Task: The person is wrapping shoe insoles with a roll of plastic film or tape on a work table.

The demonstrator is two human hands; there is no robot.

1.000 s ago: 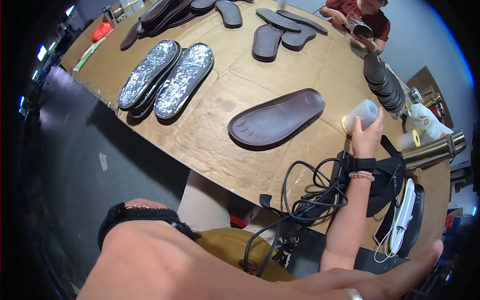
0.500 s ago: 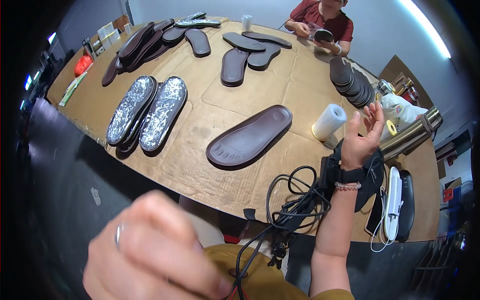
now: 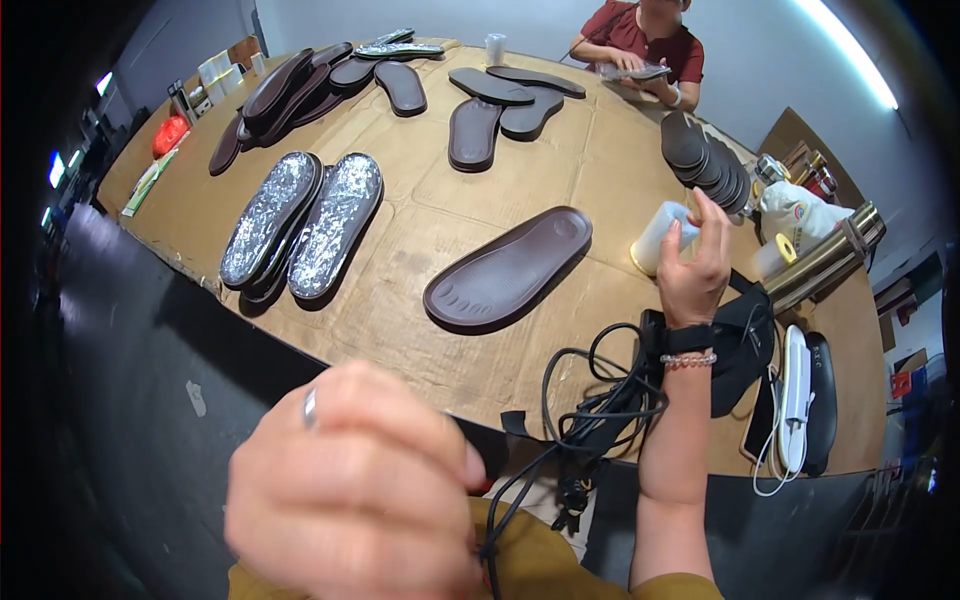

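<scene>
My left hand [image 3: 350, 480] is large and near at the lower left, slightly blurred. Its fingers are curled closed with a ring showing, and whatever is inside them, if anything, is hidden. My right hand [image 3: 697, 275] is raised beside an upright roll of clear plastic film [image 3: 655, 240]. Thumb and fingers are apart, and the thumb overlaps the roll in view; I cannot tell if they touch. Between my hands and farther out, a single brown shoe sole [image 3: 510, 270] with a moulded footbed lies face up. Left of it are film-wrapped sole stacks [image 3: 335, 225].
More brown soles [image 3: 473, 135] lie farther back, and a dark stack [image 3: 705, 160] stands at right. Black cables [image 3: 600, 400] loop over the near edge beside a white device [image 3: 795, 400]. A metal flask [image 3: 830, 255] lies at right. Across the table a person [image 3: 645, 50] handles a sole.
My right hand has moved left to the film roll. My left hand has shifted right and up, still curled. The person opposite has lowered and turned the sole.
</scene>
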